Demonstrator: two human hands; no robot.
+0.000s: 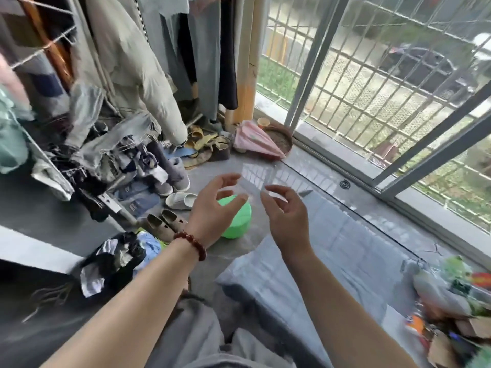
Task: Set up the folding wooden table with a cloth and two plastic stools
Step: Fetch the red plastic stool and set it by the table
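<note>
Both hands hover at frame centre in the head view, left hand [212,205] and right hand [285,216] loosely spread, holding nothing. The round green stool [239,223] sits beneath the left, beside shoes [166,224]; a hasty grab might drag them. Pale-blue creased cloth [332,248] lies lower right.

"What lay on the grey concrete floor [210,168]?"

"A green plastic stool [239,223], several pairs of shoes [166,224], a folded pink umbrella [255,140] and heaped clothes [117,257], scattered beneath the window."
</note>
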